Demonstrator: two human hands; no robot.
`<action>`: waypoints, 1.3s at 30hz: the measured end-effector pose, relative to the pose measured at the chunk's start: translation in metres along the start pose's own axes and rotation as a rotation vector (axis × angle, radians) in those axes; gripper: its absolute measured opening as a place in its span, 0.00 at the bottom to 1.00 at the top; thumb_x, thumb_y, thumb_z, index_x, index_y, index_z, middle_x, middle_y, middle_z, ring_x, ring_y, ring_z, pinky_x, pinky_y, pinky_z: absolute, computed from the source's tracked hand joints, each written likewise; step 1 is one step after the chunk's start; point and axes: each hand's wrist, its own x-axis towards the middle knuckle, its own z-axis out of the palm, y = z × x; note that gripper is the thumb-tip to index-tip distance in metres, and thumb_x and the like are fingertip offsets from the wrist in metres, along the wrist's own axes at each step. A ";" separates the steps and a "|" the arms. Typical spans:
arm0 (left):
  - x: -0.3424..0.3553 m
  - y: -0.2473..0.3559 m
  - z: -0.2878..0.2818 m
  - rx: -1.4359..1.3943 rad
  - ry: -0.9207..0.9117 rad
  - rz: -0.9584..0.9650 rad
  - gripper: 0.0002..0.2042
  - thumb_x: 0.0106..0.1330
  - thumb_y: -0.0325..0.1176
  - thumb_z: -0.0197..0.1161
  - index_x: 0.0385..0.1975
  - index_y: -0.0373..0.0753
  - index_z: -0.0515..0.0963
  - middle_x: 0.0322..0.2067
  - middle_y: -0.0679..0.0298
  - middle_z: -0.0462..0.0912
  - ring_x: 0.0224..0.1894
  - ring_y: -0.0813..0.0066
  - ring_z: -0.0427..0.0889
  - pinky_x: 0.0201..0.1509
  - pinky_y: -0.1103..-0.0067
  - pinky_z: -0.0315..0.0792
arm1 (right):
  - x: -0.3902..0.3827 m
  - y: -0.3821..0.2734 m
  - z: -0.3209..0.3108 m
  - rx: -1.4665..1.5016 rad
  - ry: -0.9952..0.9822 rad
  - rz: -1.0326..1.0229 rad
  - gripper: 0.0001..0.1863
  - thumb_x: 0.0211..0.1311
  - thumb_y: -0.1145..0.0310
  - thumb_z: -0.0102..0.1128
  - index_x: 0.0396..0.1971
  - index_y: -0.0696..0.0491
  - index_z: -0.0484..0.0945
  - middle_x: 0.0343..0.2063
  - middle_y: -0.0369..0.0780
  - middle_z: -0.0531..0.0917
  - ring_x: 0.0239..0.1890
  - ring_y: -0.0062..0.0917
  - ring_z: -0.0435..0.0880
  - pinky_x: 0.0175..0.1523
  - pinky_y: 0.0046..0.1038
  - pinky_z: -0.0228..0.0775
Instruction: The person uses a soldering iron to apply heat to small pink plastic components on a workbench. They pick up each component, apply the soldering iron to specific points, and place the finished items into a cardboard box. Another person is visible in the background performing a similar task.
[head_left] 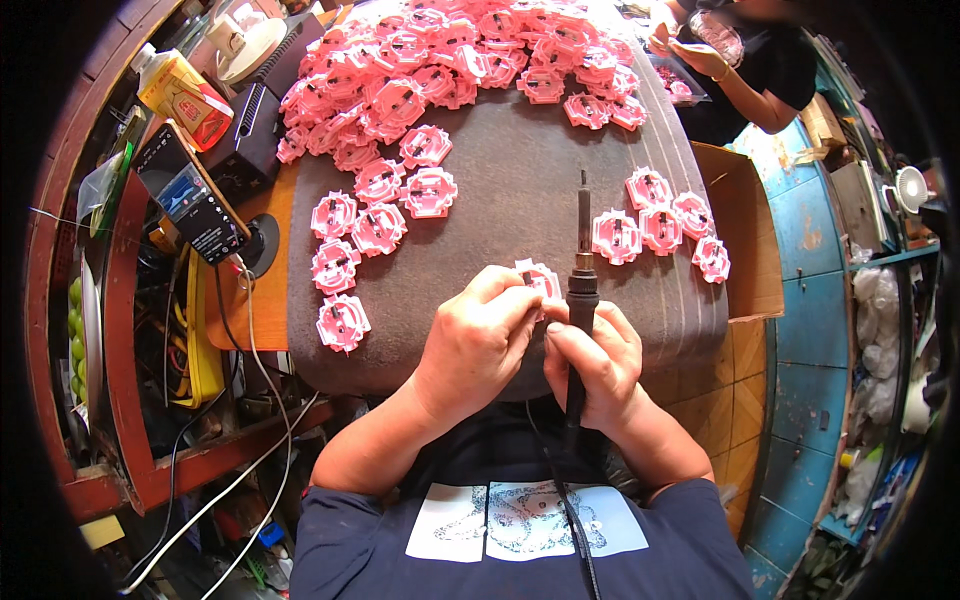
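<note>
My left hand [478,335] is closed at the near middle of the dark mat, its fingertips pinched at a pink plastic part [540,278] that they partly cover. Close beside it, my right hand [605,365] has a black soldering iron [583,290] tucked in its grip, the metal tip pointing away from me. The right thumb and fingers also meet at the near edge of the same part. Whether a small wire or piece sits between the fingertips is too small to tell. Similar pink parts with dark centres [380,228] lie to the left, and several more [660,228] to the right.
A large heap of pink parts [440,50] covers the mat's far end. A phone on a stand [195,195], a black box [255,135] and a yellow-labelled bottle [183,95] stand left. Cables hang there. A cardboard box [745,220] is at right; another person's hand [695,55] works far right.
</note>
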 end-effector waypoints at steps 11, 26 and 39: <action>-0.001 -0.001 0.002 0.014 0.062 0.021 0.09 0.62 0.18 0.70 0.41 0.35 0.87 0.38 0.55 0.85 0.38 0.58 0.88 0.42 0.70 0.82 | -0.005 0.002 0.005 -0.042 0.064 0.071 0.33 0.45 0.81 0.72 0.57 0.57 0.76 0.38 0.45 0.86 0.35 0.40 0.86 0.43 0.40 0.79; 0.000 0.003 0.004 0.021 0.074 -0.002 0.09 0.61 0.19 0.70 0.40 0.36 0.87 0.39 0.56 0.85 0.35 0.63 0.87 0.37 0.74 0.81 | 0.000 0.002 0.006 -0.013 0.004 0.057 0.30 0.47 0.80 0.71 0.55 0.59 0.76 0.41 0.49 0.87 0.37 0.44 0.88 0.46 0.41 0.81; -0.002 0.001 0.000 0.070 0.019 0.022 0.09 0.62 0.18 0.69 0.41 0.33 0.85 0.40 0.51 0.84 0.42 0.53 0.88 0.48 0.68 0.82 | -0.024 0.012 0.000 0.253 0.136 0.064 0.29 0.71 0.64 0.67 0.66 0.63 0.70 0.44 0.52 0.87 0.35 0.42 0.86 0.41 0.41 0.79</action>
